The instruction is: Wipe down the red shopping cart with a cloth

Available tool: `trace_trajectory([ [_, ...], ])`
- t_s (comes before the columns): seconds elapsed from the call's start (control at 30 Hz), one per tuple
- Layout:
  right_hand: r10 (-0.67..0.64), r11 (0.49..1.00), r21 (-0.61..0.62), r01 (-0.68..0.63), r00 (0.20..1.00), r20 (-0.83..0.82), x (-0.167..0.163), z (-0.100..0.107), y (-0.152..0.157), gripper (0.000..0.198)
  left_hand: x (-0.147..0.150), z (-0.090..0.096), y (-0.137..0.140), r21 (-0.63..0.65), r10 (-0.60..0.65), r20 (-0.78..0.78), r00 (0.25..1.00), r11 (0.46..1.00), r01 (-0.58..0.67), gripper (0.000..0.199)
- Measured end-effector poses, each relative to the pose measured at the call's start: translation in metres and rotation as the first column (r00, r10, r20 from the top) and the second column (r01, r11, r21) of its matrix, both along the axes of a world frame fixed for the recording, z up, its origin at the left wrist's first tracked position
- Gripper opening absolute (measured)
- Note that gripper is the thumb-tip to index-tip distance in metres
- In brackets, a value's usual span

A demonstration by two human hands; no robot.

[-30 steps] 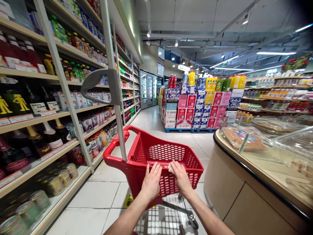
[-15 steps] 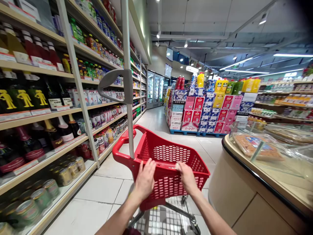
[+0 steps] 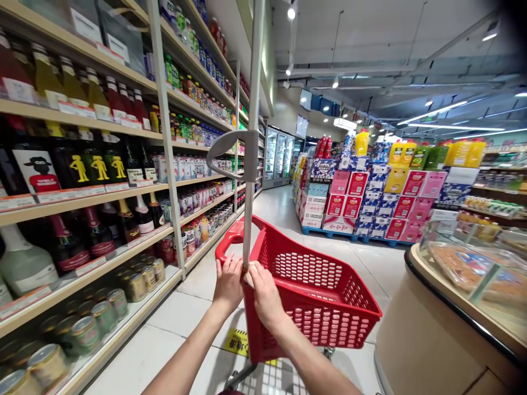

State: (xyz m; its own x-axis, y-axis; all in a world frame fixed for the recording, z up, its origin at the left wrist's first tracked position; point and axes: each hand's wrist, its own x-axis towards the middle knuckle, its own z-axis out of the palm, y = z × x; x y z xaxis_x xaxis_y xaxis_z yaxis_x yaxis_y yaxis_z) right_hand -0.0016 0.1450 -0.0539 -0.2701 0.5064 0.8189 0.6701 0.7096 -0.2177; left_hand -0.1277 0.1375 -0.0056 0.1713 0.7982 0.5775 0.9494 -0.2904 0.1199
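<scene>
A red plastic shopping cart (image 3: 333, 299) stands in front of me, its perforated basket holding nothing that I can see. A grey metal pole (image 3: 254, 77) with a grey loop handle (image 3: 247, 153) rises from its near left corner. My left hand (image 3: 229, 282) lies on the red frame beside the pole's base, fingers stretched out. Close to it, my right hand (image 3: 265, 293) is closed at the basket's rim by the pole, pinching a small crumpled whitish wipe (image 3: 248, 278), mostly hidden by the fingers.
Shelves of bottles and cans (image 3: 94, 197) line the left side. Stacked drink cartons (image 3: 370, 203) stand on blue pallets ahead. A rounded counter (image 3: 428, 318) with packaged food under glass is close on the right. A yellow floor marking (image 3: 237, 340) shows below the cart.
My right hand has slid left along the basket rim to the pole, next to my left hand. My left hand has moved up against the pole's base. The view has turned left.
</scene>
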Motion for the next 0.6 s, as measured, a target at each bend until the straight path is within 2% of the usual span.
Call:
trace_trajectory([
  [0.07,0.043,0.996,0.068,-0.050,0.994,0.098,0.017,0.012,-0.005,0.045,-0.003,0.000,-0.002,-0.002,-0.019,0.001,1.000,1.000,0.019,0.059],
  [0.1,0.058,0.991,0.111,-0.072,0.990,0.131,0.025,0.028,-0.005,0.044,-0.004,0.000,-0.003,-0.005,-0.027,0.005,1.000,1.000,0.027,0.060],
  [0.17,0.047,0.972,0.224,-0.072,0.992,0.115,0.028,0.081,0.001,0.043,-0.005,0.001,-0.003,-0.025,-0.034,0.016,0.999,0.999,0.034,0.059],
  [0.27,0.006,0.918,0.395,-0.036,0.997,0.077,0.013,0.177,0.020,0.043,-0.004,0.002,-0.003,-0.059,-0.041,0.021,0.999,0.997,0.042,0.059],
  [0.3,-0.005,0.903,0.428,-0.042,0.994,0.108,0.008,0.199,0.027,0.044,-0.004,0.002,-0.003,-0.063,-0.051,0.018,0.999,0.997,0.052,0.061],
  [0.33,-0.008,0.891,0.449,-0.068,0.986,0.165,0.006,0.211,0.033,0.045,-0.005,0.002,-0.003,-0.061,-0.066,0.017,0.998,0.996,0.067,0.063],
  [0.37,-0.004,0.887,0.448,-0.112,0.969,0.249,0.006,0.212,0.036,0.046,-0.006,0.001,-0.003,-0.056,-0.084,0.015,0.996,0.995,0.084,0.065],
  [0.4,0.007,0.887,0.431,-0.164,0.939,0.344,0.008,0.201,0.037,0.046,-0.007,0.000,-0.003,-0.052,-0.101,0.013,0.995,0.994,0.101,0.068],
  [0.47,0.044,0.898,0.351,-0.264,0.849,0.527,0.020,0.160,0.033,0.044,-0.010,-0.002,-0.003,-0.043,-0.129,0.010,0.992,0.991,0.129,0.070],
  [0.53,0.077,0.912,0.267,-0.313,0.769,0.635,0.033,0.118,0.026,0.043,-0.013,-0.004,-0.002,-0.038,-0.146,0.008,0.989,0.988,0.147,0.072],
  [0.57,0.091,0.914,0.235,-0.331,0.732,0.675,0.037,0.106,0.024,0.042,-0.013,-0.005,-0.002,-0.036,-0.151,0.009,0.989,0.988,0.151,0.072],
  [0.6,0.092,0.917,0.223,-0.330,0.720,0.688,0.040,0.103,0.023,0.043,-0.014,-0.004,-0.002,-0.034,-0.150,0.011,0.989,0.988,0.151,0.072],
])
